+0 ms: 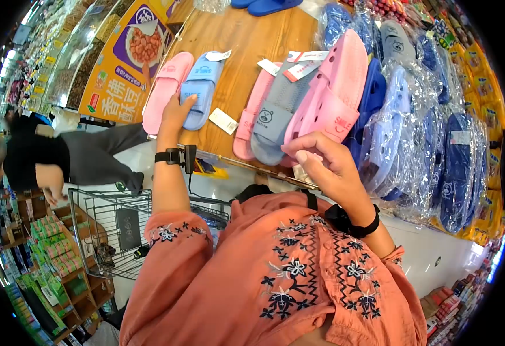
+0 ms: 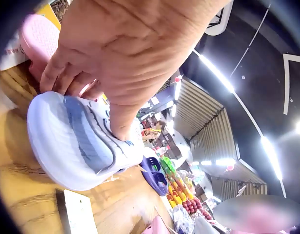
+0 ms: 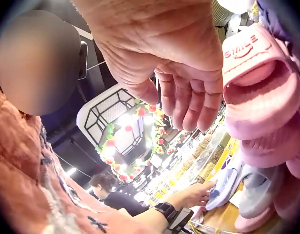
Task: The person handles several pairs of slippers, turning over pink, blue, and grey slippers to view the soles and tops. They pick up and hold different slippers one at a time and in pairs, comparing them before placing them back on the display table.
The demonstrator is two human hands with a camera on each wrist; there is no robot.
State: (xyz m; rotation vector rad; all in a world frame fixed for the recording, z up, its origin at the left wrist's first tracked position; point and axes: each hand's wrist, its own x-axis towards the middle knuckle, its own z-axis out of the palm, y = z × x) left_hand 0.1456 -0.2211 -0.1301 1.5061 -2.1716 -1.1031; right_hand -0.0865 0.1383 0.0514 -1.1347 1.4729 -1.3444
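Note:
At the table's left edge, my left hand [image 1: 174, 118] [image 2: 125, 53] grips a light blue slipper [image 1: 197, 112] [image 2: 67, 141], its thumb over the strap and its fingers at the far side. A pink slipper [image 1: 159, 104] [image 2: 40, 39] lies beside it. My right hand [image 1: 333, 167] [image 3: 164, 63] hangs with loosely bent fingers and holds nothing. It is just in front of the stacked pink slippers [image 1: 345, 75] [image 3: 262, 92]. Left of that stack are a grey slipper [image 1: 270, 135] [image 3: 257, 195] and another pink one [image 1: 244, 135] with paper tags.
A white tag [image 1: 223, 121] lies on the wooden table [image 1: 235, 46]. Plastic-wrapped slippers [image 1: 420, 132] fill the right side. A wire shopping cart [image 1: 114, 230] stands below left, near another person [image 1: 91, 155]. Blue slippers [image 1: 272, 6] lie at the far edge.

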